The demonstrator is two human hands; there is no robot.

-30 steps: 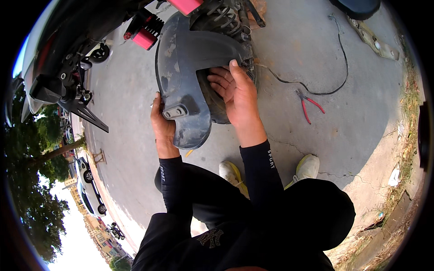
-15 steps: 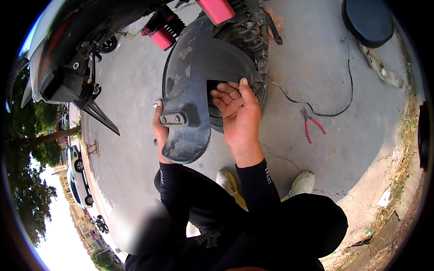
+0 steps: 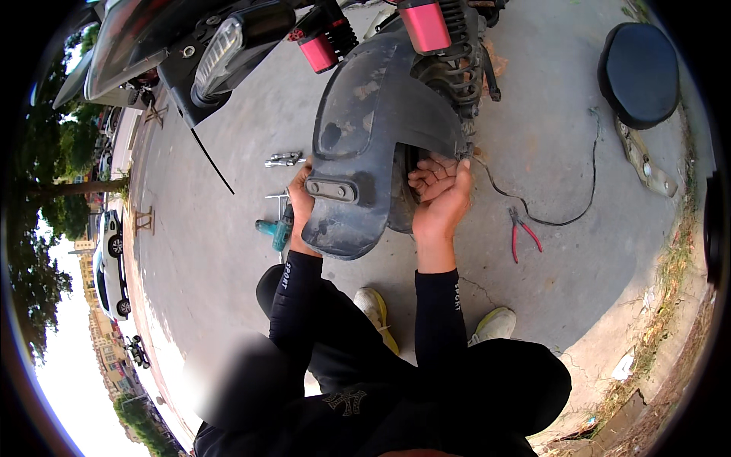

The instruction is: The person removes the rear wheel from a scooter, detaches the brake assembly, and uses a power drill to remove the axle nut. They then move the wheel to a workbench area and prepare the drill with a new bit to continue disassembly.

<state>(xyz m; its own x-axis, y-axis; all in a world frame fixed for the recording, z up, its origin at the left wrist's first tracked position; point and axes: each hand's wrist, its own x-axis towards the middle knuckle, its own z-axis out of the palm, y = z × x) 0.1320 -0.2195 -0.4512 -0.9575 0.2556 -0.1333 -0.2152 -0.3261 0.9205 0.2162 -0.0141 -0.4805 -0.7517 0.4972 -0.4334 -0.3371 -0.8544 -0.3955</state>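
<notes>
A scuffed black plastic rear mudguard sits in front of me, over the wheel of a motorcycle or scooter. My left hand grips its left edge, beside a raised metal plate with two holes. My right hand holds its right side. The thumb lies against the outer edge, and the curled fingers reach into the cut-out. Partly hidden behind the mudguard is the wheel. Just above my right hand stands a coil-spring shock absorber with a red canister.
A teal cordless drill and silver sockets lie left of my left hand. To the right are red-handled pliers, a black cable, a black padded seat and a metal bracket. Another vehicle's light juts in upper left.
The view has shifted, so the mudguard and both hands appear farther right. The drill and sockets now show left of the mudguard. Both hands keep their hold.
</notes>
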